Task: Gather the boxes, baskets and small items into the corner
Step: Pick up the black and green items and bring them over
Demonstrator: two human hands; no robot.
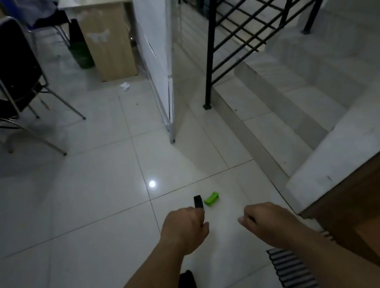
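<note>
Small black item (198, 202): its top end sticks up out of the left hand (185, 227), whose fingers are curled round its lower part. Green item (211, 199) lies on the tiled floor (92, 198) just beside it, near the stair edge (269, 155). Right hand (263, 219) is held knuckles up with the fingers tucked under; I cannot tell if it grips anything. Black chair (9, 63) stands well apart, far left.

Single head-worn wide-angle cam, pitched forward and down at the tiled floor (95, 184). Left hand (185, 227) and right hand (264, 219) sit close, bottom centre. Staircase (300, 90) further off right, chair (10, 68) upper left.
</note>
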